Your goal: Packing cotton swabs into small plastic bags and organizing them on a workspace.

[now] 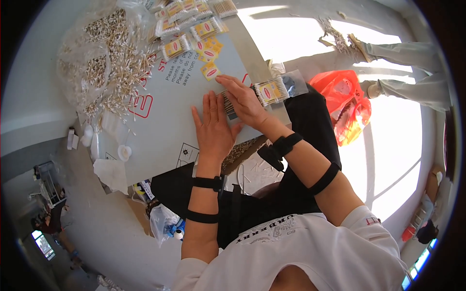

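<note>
Flat, both hands, left hand (213, 128) and right hand (244, 100), press thin cotton swabs (227, 103) onto grey cardboard (165, 131), gripping nothing.

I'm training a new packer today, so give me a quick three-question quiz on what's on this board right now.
1. True or false: both hands rest on the grey board.
2. Which lies nearest the right hand? A) the loose heap of cotton swabs B) the filled swab packet C) the orange plastic bag
3. Fill in: the left hand lies flat with its fingers ____.

Key
1. True: both press on a small bundle of swabs there.
2. B, just beside its fingers.
3. Spread, pointing away from the person.
</note>
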